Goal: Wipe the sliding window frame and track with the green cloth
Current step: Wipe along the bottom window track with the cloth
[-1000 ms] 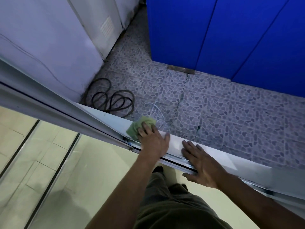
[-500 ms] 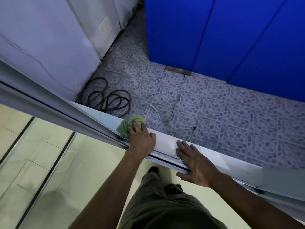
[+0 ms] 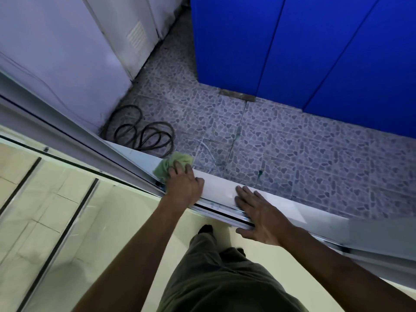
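Observation:
The green cloth (image 3: 174,164) is bunched on the white sill (image 3: 221,189) of the sliding window, pressed down under the fingers of my left hand (image 3: 184,185). The cloth sits beside the metal track (image 3: 216,207), close to where the sliding frame (image 3: 74,140) meets the sill. My right hand (image 3: 261,213) lies flat with fingers spread across the sill and the track, holding nothing, a little to the right of the left hand.
Beyond the sill lies a pebble-patterned tiled floor (image 3: 292,149) with a coiled black cable (image 3: 144,132) at the left. Blue panels (image 3: 304,48) stand at the back and white cabinets (image 3: 67,52) at the left. Glass (image 3: 56,221) fills the lower left.
My left hand has slid the cloth leftward along the sill toward the sliding frame. My right hand has stayed in place on the sill.

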